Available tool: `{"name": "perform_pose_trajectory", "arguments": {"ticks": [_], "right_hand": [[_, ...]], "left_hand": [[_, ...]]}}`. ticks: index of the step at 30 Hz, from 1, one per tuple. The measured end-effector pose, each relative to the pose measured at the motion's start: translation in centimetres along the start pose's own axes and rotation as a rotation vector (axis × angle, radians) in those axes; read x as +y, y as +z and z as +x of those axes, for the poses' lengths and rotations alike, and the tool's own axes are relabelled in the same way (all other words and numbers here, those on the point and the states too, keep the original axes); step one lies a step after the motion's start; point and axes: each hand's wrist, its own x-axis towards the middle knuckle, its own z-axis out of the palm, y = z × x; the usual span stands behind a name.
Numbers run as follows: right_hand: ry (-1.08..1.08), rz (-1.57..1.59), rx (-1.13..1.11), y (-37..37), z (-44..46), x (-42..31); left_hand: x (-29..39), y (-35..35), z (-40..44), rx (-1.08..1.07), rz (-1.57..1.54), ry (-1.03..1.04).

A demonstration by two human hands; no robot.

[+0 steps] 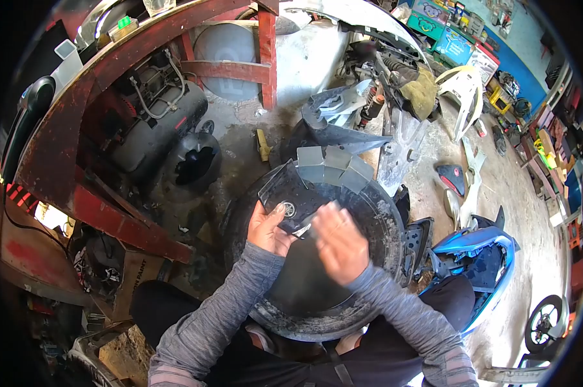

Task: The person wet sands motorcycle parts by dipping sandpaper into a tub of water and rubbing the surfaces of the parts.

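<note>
While the left hand grips the panel, right hand flanks it.

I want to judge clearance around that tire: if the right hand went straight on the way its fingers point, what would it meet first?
Probably the grey squares at the far edge of the tire. Depth is unclear, so the right hand might brush the dark panel first.

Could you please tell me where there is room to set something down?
Bare floor lies between the blue fairing and the spoked wheel; a smaller patch, between the compressor and the yellow object. Beyond the tire, motorcycle parts crowd the floor.
</note>
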Motion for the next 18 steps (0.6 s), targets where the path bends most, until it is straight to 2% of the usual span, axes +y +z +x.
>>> {"name": "perform_pose_trajectory", "arguments": {"ticks": [1,3,5,7,10,11,13,14,15,17,18], "right_hand": [[-0.063,0.019,-0.03,0.0,-0.2,-0.9],[-0.056,0.103,-0.106,-0.2,-0.4,-1.4],[0.012,-0.046,0.027,-0.1,0.1,0.5],[0.05,-0.037,0.047,-0.4,0.2,1.2],[-0.155,0.059,-0.099,-0.4,-0.6,-1.6],[-0.154,0.061,-0.096,-0.3,-0.5,-1.2],[-0.045,-0.061,0.038,0.0,-0.1,0.3],[0.078,-0.086,0.083,0.0,0.5,1.1],[0.123,-0.04,0.074,-0.2,0.6,1.5],[-0.011,-0.056,0.026,0.3,0.2,0.2],[-0.05,-0.006,-0.066,0.1,0.0,-1.0]], "left_hand": [[-0.3,-0.1,0.2,-0.002,-0.003,0.001],[-0.6,-0.8,0.5,0.022,0.05,0.073],[0.1,0.1,0.0,0.008,0.036,0.036],[0.4,0.4,-0.1,-0.014,0.012,0.008],[0.0,0.2,0.2,0.005,-0.017,-0.003],[-0.1,0.0,0.4,0.007,-0.01,0.017],[-0.1,0.0,0.0,0.019,0.0,0.035],[0.2,0.4,-0.2,0.011,0.006,0.0],[0.4,0.8,-0.3,-0.002,0.01,-0.031],[0.0,0.4,-0.1,0.002,-0.009,-0.033],[-0.3,0.2,-0.1,0.038,-0.027,-0.022]]}}
